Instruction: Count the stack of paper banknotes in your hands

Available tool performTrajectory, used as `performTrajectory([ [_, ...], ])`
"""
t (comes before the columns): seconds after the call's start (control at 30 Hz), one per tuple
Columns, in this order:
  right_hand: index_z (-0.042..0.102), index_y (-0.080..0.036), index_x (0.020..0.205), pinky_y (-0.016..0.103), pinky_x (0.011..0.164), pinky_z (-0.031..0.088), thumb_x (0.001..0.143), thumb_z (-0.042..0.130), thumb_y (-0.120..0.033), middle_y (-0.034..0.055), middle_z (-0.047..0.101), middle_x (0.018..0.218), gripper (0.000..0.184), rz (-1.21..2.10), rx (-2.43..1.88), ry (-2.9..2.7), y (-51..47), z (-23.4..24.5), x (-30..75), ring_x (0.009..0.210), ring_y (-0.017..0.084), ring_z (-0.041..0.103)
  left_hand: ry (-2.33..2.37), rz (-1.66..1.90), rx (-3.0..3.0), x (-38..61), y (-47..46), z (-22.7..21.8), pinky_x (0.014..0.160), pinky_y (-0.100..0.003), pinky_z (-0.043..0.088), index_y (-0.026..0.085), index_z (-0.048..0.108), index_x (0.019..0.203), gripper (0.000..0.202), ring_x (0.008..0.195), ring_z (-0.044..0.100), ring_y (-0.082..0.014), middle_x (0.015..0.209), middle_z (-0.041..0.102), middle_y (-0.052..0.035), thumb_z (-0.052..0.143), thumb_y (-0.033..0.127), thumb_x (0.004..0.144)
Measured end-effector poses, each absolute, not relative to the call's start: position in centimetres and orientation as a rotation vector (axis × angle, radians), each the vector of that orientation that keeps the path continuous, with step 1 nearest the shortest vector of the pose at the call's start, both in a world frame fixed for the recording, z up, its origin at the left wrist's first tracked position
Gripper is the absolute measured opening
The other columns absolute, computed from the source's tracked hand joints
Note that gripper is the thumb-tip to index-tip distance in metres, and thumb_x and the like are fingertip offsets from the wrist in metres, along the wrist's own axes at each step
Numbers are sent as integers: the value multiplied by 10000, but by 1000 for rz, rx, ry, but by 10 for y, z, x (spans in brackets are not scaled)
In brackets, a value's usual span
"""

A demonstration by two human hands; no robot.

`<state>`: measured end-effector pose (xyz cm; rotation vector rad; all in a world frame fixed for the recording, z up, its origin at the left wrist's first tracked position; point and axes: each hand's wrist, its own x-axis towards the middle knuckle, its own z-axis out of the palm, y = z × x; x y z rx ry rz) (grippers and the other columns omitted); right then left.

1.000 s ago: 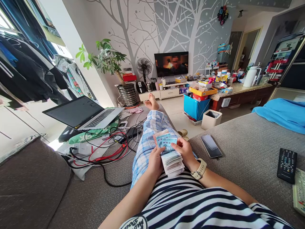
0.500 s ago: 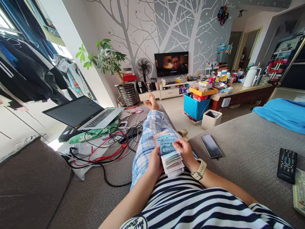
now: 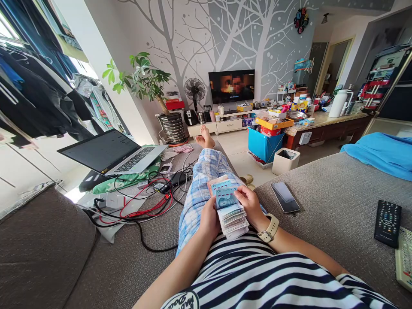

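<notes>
A thick stack of banknotes (image 3: 232, 221) is held above my lap, bent so that its note edges fan out toward me. My left hand (image 3: 210, 216) is closed on the stack's left side. At the right, my right hand (image 3: 250, 204) pinches the edge of a blue-green banknote (image 3: 226, 199) marked 10, with a portrait on it. Beyond that note the tops of other notes stick out, one of them a reddish banknote (image 3: 212, 183). The fingers under the stack are hidden. A pale watch (image 3: 269, 228) is on my right wrist.
A phone (image 3: 285, 197) lies on the grey sofa to the right, with a black remote control (image 3: 388, 224) farther out. Left of my legs are an open laptop (image 3: 109, 152) and tangled cables (image 3: 151, 206). A bin (image 3: 286, 161) stands on the floor.
The top blue-green note has slid slightly down toward me, and more of a similar note shows behind it. Both hands stay in nearly the same place.
</notes>
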<state>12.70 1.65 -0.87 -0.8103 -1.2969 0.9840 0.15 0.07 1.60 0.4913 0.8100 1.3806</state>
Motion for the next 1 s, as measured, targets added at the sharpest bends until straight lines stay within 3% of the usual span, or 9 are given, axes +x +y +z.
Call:
performTrajectory([
  [0.57,556,-185,746,254,551,331,854,560,-382,-17,489,661,224,978,-800,-1312,16,-9,128,604,133,420,840,1373,491,2,0,19,767,-364,568,105,698,788,182,796,714,-255,756,739,-98,543,181,733],
  [1.0,547,-188,721,258,564,352,844,566,-388,-19,495,657,235,1001,-793,-1292,14,-4,128,602,134,425,787,1380,481,1,3,15,820,-393,562,113,697,834,189,856,712,-267,827,748,-99,561,201,736],
])
